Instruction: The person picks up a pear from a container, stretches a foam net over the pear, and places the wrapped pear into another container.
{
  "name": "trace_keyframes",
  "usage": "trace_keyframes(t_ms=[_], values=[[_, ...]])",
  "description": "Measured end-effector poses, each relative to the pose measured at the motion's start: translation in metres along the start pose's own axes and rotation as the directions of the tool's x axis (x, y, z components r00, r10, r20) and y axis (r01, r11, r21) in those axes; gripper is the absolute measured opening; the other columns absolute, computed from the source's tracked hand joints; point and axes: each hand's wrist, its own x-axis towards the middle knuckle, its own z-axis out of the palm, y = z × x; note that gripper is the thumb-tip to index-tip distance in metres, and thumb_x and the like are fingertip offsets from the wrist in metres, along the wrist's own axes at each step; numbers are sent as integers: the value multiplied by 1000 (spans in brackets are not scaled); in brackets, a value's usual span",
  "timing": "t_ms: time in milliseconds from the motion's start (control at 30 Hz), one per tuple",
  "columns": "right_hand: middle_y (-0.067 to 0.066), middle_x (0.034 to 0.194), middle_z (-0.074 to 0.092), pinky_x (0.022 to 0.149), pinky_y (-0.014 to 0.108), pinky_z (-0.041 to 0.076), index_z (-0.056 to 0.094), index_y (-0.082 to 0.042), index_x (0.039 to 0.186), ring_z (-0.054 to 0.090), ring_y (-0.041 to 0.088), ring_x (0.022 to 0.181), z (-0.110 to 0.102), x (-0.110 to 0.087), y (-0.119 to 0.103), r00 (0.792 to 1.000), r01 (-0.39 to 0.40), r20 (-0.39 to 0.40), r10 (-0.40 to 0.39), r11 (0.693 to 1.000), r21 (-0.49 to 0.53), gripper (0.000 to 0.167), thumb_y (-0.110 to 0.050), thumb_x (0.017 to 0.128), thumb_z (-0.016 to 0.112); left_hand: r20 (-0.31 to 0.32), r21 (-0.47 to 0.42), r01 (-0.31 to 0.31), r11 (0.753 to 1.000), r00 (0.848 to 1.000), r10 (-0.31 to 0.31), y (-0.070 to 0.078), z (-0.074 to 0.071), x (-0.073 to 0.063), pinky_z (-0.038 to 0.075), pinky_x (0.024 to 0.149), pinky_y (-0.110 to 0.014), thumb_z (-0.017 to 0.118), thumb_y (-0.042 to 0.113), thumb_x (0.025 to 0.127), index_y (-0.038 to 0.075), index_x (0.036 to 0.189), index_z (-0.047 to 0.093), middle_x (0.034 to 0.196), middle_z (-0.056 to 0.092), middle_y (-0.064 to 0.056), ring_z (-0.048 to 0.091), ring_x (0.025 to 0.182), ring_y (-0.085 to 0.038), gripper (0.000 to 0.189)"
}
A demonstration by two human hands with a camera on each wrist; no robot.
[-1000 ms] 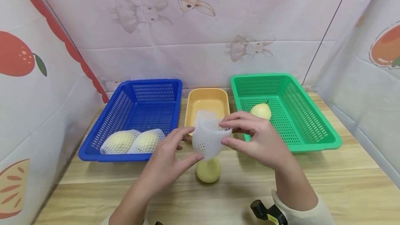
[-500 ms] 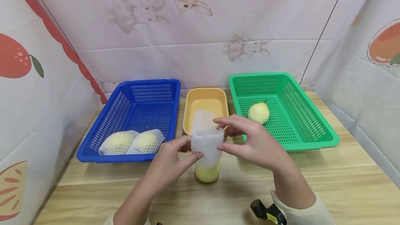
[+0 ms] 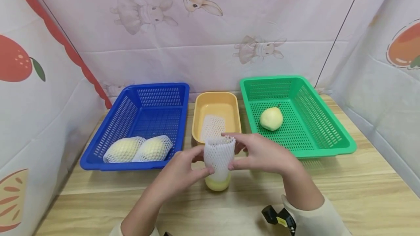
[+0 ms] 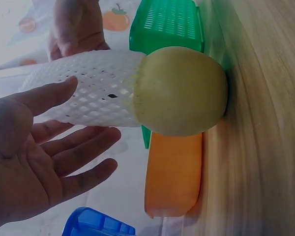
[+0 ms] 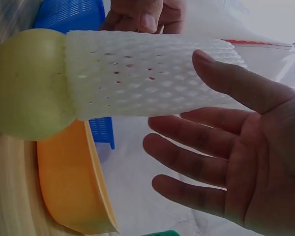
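Observation:
A pear (image 3: 218, 184) stands on the wooden table, its upper part inside a white foam fruit net (image 3: 219, 159). The net rises above the fruit with its top edge open, and the pear's lower part shows bare. From the left, my left hand (image 3: 183, 172) holds the net between thumb and fingers. My right hand (image 3: 262, 154) holds it from the other side, higher up. In the left wrist view the pear (image 4: 182, 91) touches the table, and the net (image 4: 98, 88) reaches partway over it. The right wrist view shows my right thumb (image 5: 221, 76) lying against the net.
Behind the hands, a yellow tray (image 3: 216, 99) holds another flat foam net (image 3: 212, 126). The blue basket (image 3: 134, 165) at left contains two netted pears (image 3: 139, 149). In the green basket (image 3: 315, 134) at right lies one bare pear (image 3: 271, 118). A printed cloth hangs behind.
Both hands have lowered the foam net from above the pear down over its upper part. The right hand has shifted lower along the net. The baskets and tray stay put.

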Motion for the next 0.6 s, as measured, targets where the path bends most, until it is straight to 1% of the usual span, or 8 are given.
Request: trace_keyframes(t_ms=[67, 133, 233, 333, 367, 433, 500, 600], values=[[-12, 102, 70, 90, 41, 54, 63, -18, 126, 65, 11, 98, 4, 3, 3, 999, -6, 36, 6, 1000, 8, 53, -34, 79, 81, 20, -7, 4, 1000, 1000, -4, -2, 2, 1, 53, 97, -41, 81, 26, 82, 24, 131, 60, 123, 67, 9, 65, 111, -13, 53], [-13, 100, 70, 92, 42, 53, 68, -19, 113, 65, 11, 97, 9, 5, 4, 998, -10, 61, 9, 1000, 17, 41, -28, 77, 83, 32, -9, 7, 1000, 999, -7, -4, 4, 2, 53, 97, -40, 83, 25, 80, 24, 131, 60, 125, 67, 9, 65, 111, -14, 56], [-12, 95, 71, 83, 36, 55, 70, -17, 104, 65, 9, 89, 17, 8, 4, 995, -31, 90, 29, 999, 14, 33, -23, 74, 83, 40, 8, 15, 1000, 999, -15, -7, 9, 4, 54, 95, -40, 85, 24, 76, 23, 127, 62, 121, 69, 6, 66, 110, -15, 56], [-10, 91, 71, 74, 30, 54, 71, -14, 98, 63, 8, 80, 23, 11, 4, 993, -58, 107, 57, 998, 1, 29, -19, 72, 83, 43, 64, 13, 998, 999, -16, -10, 14, 5, 55, 92, -40, 87, 22, 73, 20, 122, 65, 117, 71, 2, 67, 107, -17, 54], [-9, 91, 71, 73, 30, 54, 71, -13, 98, 62, 8, 79, 25, 12, 4, 991, -72, 110, 71, 997, -3, 30, -18, 71, 83, 45, 85, 13, 996, 999, -17, -11, 15, 6, 56, 91, -40, 87, 22, 72, 18, 120, 65, 116, 72, 0, 67, 106, -18, 53], [-8, 95, 71, 76, 30, 54, 70, -12, 101, 63, 8, 82, 28, 14, 4, 990, -83, 111, 84, 996, -9, 34, -15, 70, 83, 51, 119, 9, 993, 999, -15, -13, 18, 7, 56, 90, -40, 88, 22, 71, 16, 117, 66, 114, 72, -3, 68, 105, -20, 52], [-7, 99, 71, 80, 31, 55, 69, -13, 106, 64, 9, 87, 32, 16, 5, 990, -89, 105, 92, 996, -29, 39, -12, 69, 82, 63, 134, 9, 991, 998, -18, -15, 19, 8, 56, 90, -40, 89, 22, 69, 16, 116, 66, 114, 72, -4, 68, 106, -22, 52], [-7, 99, 70, 81, 33, 54, 68, -15, 105, 64, 11, 90, 36, 18, 6, 991, -92, 89, 100, 992, -89, 42, -11, 66, 82, 88, 143, 14, 990, 996, -26, -19, 21, 9, 55, 91, -42, 90, 23, 67, 17, 115, 65, 115, 72, -4, 67, 108, -23, 55]])
